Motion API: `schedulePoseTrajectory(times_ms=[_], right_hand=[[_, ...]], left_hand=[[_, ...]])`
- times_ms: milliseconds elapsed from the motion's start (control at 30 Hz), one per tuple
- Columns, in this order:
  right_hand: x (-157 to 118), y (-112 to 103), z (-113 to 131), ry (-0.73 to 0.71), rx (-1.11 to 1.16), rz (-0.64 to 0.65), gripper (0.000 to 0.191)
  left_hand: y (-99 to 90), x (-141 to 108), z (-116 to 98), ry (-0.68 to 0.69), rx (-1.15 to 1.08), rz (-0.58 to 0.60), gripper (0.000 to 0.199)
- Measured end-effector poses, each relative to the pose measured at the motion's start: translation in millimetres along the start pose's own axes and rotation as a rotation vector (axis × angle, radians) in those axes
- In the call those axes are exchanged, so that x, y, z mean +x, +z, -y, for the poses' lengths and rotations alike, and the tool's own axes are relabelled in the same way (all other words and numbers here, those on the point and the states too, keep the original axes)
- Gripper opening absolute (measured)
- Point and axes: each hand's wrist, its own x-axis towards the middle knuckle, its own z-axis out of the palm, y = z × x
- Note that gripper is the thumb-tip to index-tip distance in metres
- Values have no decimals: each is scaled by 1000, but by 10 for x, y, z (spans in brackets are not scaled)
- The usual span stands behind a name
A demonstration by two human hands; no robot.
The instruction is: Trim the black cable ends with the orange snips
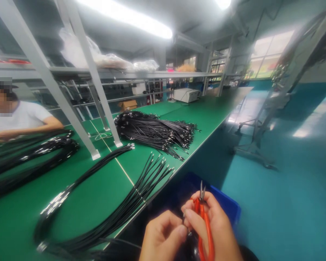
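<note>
My right hand [216, 224] is wrapped round a pair of snips [209, 232] with orange-red handles, their short metal blades pointing up and slightly apart. Close against it, my left hand [163, 233] pinches the end of a black cable [188, 228] between thumb and fingers. Fingertips of both hands meet around that end, so its tip is partly hidden. Left of my hands, a bundle of black cables [125, 210] with pale metal-looking ends fans out on the green table [78, 210] and loops back in a curve.
A large pile of black cables [157, 130] lies further along the table. Below my hands is a blue bin [228, 203]. Grey shelf posts [95, 72] rise from the tabletop. A co-worker [29, 116] sits across at the left behind more coiled cables [51, 148]. A wheeled rack [255, 145] stands right.
</note>
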Motion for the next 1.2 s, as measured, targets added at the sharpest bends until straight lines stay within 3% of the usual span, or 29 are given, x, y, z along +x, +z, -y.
schedulePoseTrajectory(times_ms=[233,467,633,700,867,967,1200], right_hand=[[28,-42,-30,-7,-26,24,28],[-22,-50,-82,118,16,21,30],[-35,56,-73,21,-10,-14,30],[-45,78,-59,2,12,-2,30],[-99,3,-42,23,87,26,30],[-100,-70,-53,53,76,57,33],[-37,-65,-69,117,78,50,21]], left_hand=[[-16,-22,15,11,24,6,24],[17,-43,56,77,52,-21,23],[140,-47,-91,272,261,-191,16],[154,-29,-148,286,298,-233,15],[85,27,-220,111,-91,-42,19],[63,35,-213,57,-230,14,21],[154,45,-186,74,-395,-37,25]])
